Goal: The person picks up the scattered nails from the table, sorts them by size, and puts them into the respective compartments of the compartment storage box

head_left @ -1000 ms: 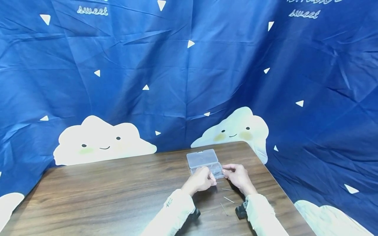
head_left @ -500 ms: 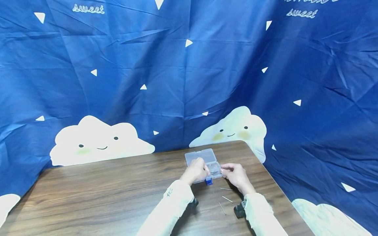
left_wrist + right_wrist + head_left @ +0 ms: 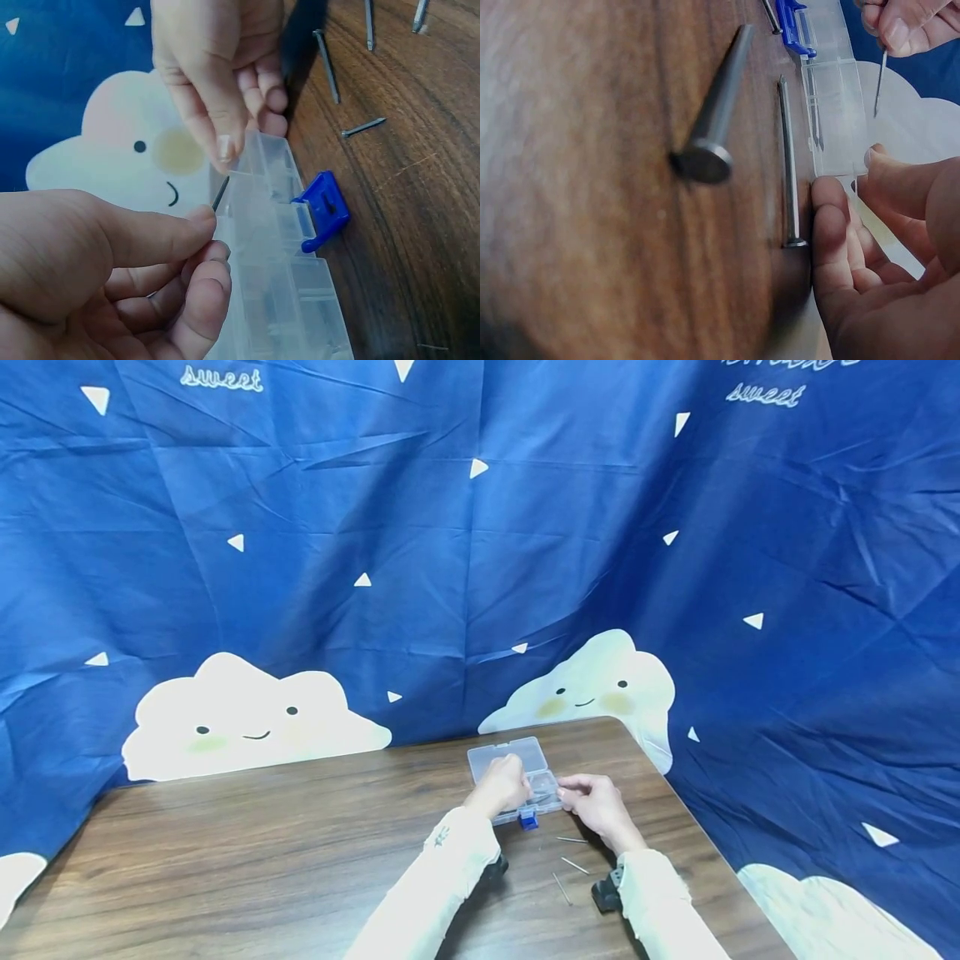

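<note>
My left hand [image 3: 504,787] is over the left part of a clear plastic compartment box [image 3: 262,247]. Thumb and fingertips pinch a thin nail [image 3: 221,193], which hangs point downward in the right wrist view. At the box's right end, my right hand [image 3: 600,806] grips the corner between thumb and fingers. The lid [image 3: 495,756] is raised and tips back behind the box. A blue latch [image 3: 325,212] hangs off the front side. Inside one compartment, a nail [image 3: 816,112] shows through the clear wall. The left hand hides part of the box in the head view.
Several loose nails lie on the wooden table [image 3: 262,860] in front of the box, among them a long nail [image 3: 789,165] close to my right hand and a short nail [image 3: 364,127]. The table's right edge runs past the right hand. A blue cloth [image 3: 375,527] hangs behind.
My left hand has moved from the table in front of the box up and left to over it, uncovering the blue latch. The right hand stays at the box's end.
</note>
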A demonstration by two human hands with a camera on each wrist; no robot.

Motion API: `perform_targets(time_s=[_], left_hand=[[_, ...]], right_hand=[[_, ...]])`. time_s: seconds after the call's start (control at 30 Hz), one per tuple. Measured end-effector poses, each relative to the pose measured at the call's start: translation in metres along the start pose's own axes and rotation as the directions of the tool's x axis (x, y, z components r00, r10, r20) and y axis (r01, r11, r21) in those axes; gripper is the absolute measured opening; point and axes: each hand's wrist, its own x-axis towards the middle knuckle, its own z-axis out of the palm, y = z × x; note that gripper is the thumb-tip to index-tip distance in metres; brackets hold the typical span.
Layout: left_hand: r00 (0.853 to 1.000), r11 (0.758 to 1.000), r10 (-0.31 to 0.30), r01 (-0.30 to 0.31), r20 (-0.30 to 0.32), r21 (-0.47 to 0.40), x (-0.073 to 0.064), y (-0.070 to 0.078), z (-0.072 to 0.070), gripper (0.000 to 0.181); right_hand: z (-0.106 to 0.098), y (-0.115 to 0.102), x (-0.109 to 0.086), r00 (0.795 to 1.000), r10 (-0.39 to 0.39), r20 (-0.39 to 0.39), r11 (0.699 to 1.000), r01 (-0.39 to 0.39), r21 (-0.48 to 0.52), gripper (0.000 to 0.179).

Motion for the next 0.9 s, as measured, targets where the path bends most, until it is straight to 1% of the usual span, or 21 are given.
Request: perform_targets(time_s=[0.07, 0.27, 0.43, 0.63, 0.9], left_hand=[[1.0, 1.0, 0.016, -0.015, -0.01, 0.019, 0.001, 0.002, 0.001, 0.03], [0.999, 0.999, 0.041, -0.04, -0.035, 0.034, 0.003, 0.007, 0.006, 0.025], [0.996, 0.997, 0.071, -0.071, -0.051, 0.014, 0.002, 0.005, 0.012, 0.024], [0.998, 0.998, 0.051, -0.053, -0.039, -0.047, 0.001, 0.002, 0.015, 0.021], [0.998, 0.997, 0.065, -0.066, -0.023, -0.048, -0.005, 0.0, 0.017, 0.015]], right_hand=[[-0.001, 0.0, 0.0, 1.0, 0.005, -0.004, 1.0, -0.005, 0.0, 0.022], [-0.001, 0.001, 0.0, 1.0, 0.0, -0.006, 1.0, 0.0, -0.015, 0.022], [0.0, 0.0, -0.002, 1.0, 0.006, -0.01, 1.0, -0.006, -0.013, 0.023], [0.0, 0.0, -0.002, 1.0, 0.01, 0.002, 1.0, -0.01, 0.012, 0.023], [0.001, 0.001, -0.001, 1.0, 0.008, 0.001, 1.0, -0.008, 0.003, 0.023]])
